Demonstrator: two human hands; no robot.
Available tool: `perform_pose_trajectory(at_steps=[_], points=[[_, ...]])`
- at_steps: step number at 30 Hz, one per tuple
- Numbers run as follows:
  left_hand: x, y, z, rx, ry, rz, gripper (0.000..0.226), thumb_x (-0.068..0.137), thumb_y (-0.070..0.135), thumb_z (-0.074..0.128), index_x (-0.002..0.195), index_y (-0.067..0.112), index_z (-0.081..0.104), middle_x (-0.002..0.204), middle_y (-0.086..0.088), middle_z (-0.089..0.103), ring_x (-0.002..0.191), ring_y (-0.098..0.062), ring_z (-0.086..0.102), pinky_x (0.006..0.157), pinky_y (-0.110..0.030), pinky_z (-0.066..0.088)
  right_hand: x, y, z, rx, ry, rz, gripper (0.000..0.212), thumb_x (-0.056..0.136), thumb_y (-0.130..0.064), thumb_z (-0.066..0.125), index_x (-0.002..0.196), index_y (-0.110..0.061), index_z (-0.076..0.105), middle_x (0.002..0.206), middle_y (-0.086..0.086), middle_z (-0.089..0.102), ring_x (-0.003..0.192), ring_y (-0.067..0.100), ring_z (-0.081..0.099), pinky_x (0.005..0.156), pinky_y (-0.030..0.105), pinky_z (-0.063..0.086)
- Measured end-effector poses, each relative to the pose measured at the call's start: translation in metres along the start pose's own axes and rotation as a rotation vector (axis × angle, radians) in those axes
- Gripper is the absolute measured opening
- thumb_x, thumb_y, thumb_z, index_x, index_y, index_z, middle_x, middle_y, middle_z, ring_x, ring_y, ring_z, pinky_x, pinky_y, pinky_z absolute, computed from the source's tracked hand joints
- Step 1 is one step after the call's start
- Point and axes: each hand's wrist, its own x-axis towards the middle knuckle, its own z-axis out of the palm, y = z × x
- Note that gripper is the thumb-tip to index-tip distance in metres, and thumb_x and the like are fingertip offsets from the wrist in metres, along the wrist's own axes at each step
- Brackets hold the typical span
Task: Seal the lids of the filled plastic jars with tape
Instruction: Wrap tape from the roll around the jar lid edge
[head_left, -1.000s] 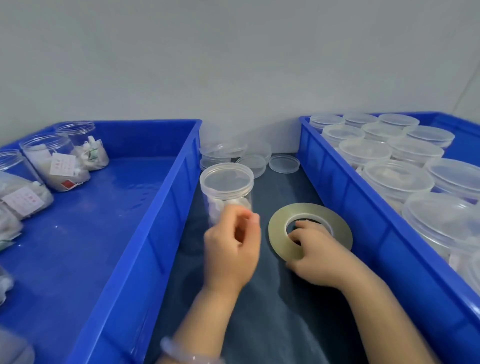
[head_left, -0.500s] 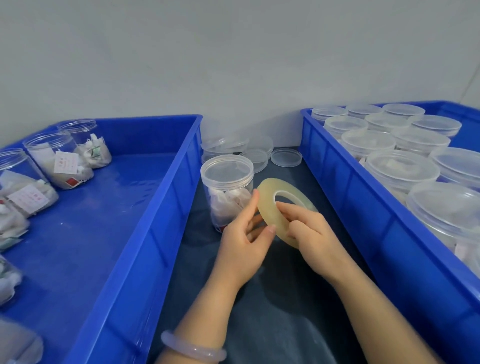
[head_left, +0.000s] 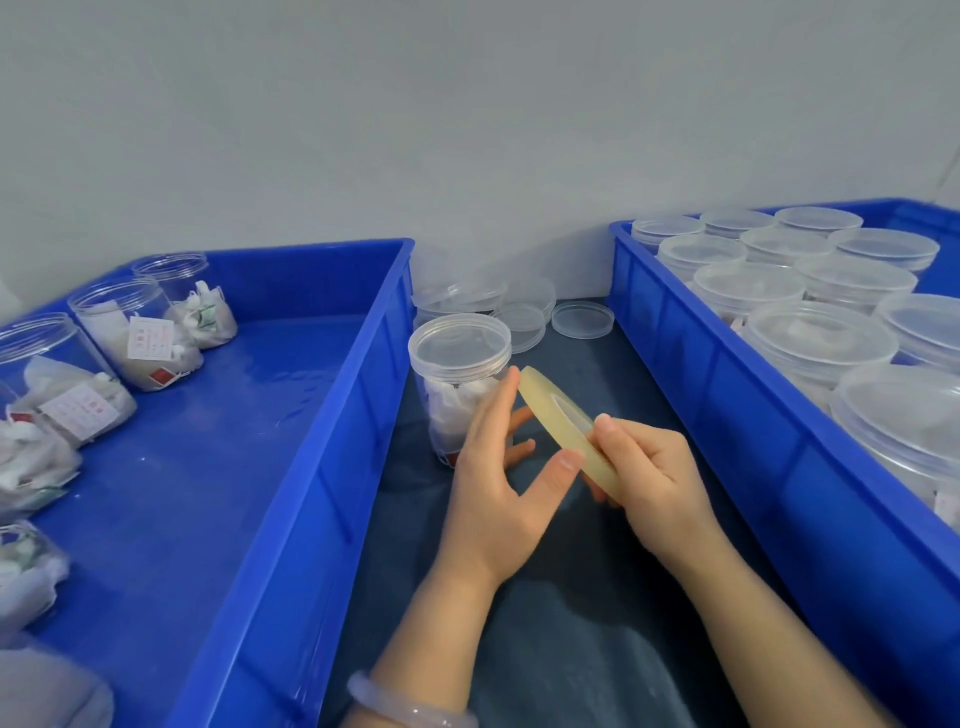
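Observation:
A clear lidded jar (head_left: 457, 364) filled with white packets stands on the dark mat between two blue bins. A yellowish roll of tape (head_left: 563, 418) is held on edge just right of the jar. My right hand (head_left: 657, 480) grips the roll's lower part, thumb on its rim. My left hand (head_left: 498, 478) lies against the roll's left side, its straight fingers along the face and the thumb tip touching the rim.
The left blue bin (head_left: 291, 467) holds several jars lying on their sides. The right blue bin (head_left: 727, 395) is packed with upright lidded jars. Loose clear lids (head_left: 582, 318) are piled against the wall behind the jar. Dark mat (head_left: 571, 649) lies in front.
My right hand lifted the tape roll off the mat and tilted it onto its edge beside the jar. My left hand left the jar and came to the roll.

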Motion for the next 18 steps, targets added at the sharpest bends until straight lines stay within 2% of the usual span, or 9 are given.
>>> perform_pose_trajectory(at_steps=[3,5,7,9,10,12,14,16,18], points=[[0.001,0.000,-0.002,0.056,0.079,0.075,0.061,0.075,0.042,0.063,0.131,0.035,0.041,0.143,0.005,0.046,0.127,-0.015,0.050,0.097,-0.034,0.050,0.000,0.001,0.002,-0.008,0.015,0.040,0.049,0.101,-0.016,0.040,0.062,0.009,0.057,0.053,0.017,0.051,0.047,0.009,0.046,0.048,0.019,0.037],[0.002,0.000,-0.002,0.111,0.114,0.112,0.056,0.079,0.035,0.066,0.129,0.037,0.043,0.142,0.004,0.049,0.128,-0.014,0.050,0.099,-0.029,0.048,0.001,-0.001,0.003,-0.002,0.037,0.050,0.050,0.102,-0.015,0.039,0.061,0.005,0.059,0.055,0.017,0.052,0.048,0.007,0.047,0.049,0.016,0.037],[0.003,-0.001,0.000,0.209,0.179,0.202,0.052,0.082,0.030,0.066,0.130,0.028,0.047,0.138,0.002,0.052,0.128,-0.008,0.049,0.101,-0.023,0.045,0.002,-0.003,0.005,0.012,0.054,0.072,0.048,0.102,-0.016,0.038,0.063,-0.003,0.064,0.057,0.012,0.057,0.050,0.005,0.049,0.050,0.015,0.038],[0.004,-0.002,0.003,0.312,0.241,0.326,0.047,0.087,0.026,0.060,0.130,0.011,0.051,0.134,0.000,0.053,0.127,-0.003,0.047,0.103,-0.026,0.044,0.003,-0.005,0.006,0.014,0.064,0.092,0.048,0.101,-0.018,0.037,0.065,-0.006,0.067,0.059,0.010,0.060,0.053,0.006,0.052,0.052,0.016,0.039],[0.003,-0.003,0.005,0.326,0.223,0.344,0.050,0.087,0.025,0.060,0.132,0.007,0.049,0.136,0.000,0.050,0.129,-0.003,0.045,0.104,-0.028,0.043,0.004,-0.006,0.006,0.029,0.069,0.099,0.048,0.101,-0.018,0.037,0.067,-0.005,0.067,0.061,0.010,0.061,0.054,0.007,0.053,0.053,0.018,0.040],[0.001,-0.001,0.008,0.346,0.089,0.337,0.065,0.084,0.029,0.062,0.140,0.015,0.034,0.148,-0.001,0.038,0.138,-0.006,0.035,0.110,-0.027,0.036,0.005,-0.008,0.006,0.082,0.082,0.115,0.044,0.100,-0.017,0.038,0.072,-0.002,0.068,0.061,0.006,0.061,0.056,0.008,0.053,0.054,0.020,0.041],[0.001,0.000,0.010,0.381,0.014,0.356,0.073,0.080,0.032,0.063,0.143,0.018,0.028,0.152,-0.004,0.033,0.140,-0.009,0.033,0.111,-0.024,0.033,0.007,-0.011,0.005,0.147,0.072,0.136,0.039,0.098,-0.020,0.040,0.079,-0.014,0.074,0.067,0.000,0.068,0.060,0.001,0.057,0.053,0.014,0.042],[0.002,-0.002,0.013,0.408,0.066,0.404,0.066,0.080,0.029,0.063,0.138,0.013,0.038,0.146,-0.007,0.042,0.135,-0.008,0.039,0.109,-0.022,0.034,0.008,-0.013,0.004,0.227,0.018,0.159,0.033,0.088,-0.028,0.043,0.084,-0.029,0.076,0.082,0.005,0.070,0.073,0.002,0.059,0.064,0.017,0.045],[0.002,-0.002,0.013,0.399,0.134,0.425,0.059,0.080,0.029,0.064,0.133,0.011,0.046,0.138,-0.005,0.049,0.129,-0.006,0.046,0.107,-0.022,0.038,0.009,-0.013,0.001,0.295,-0.045,0.179,0.036,0.077,-0.030,0.041,0.086,-0.035,0.076,0.095,0.015,0.066,0.083,0.011,0.057,0.079,0.031,0.043]])
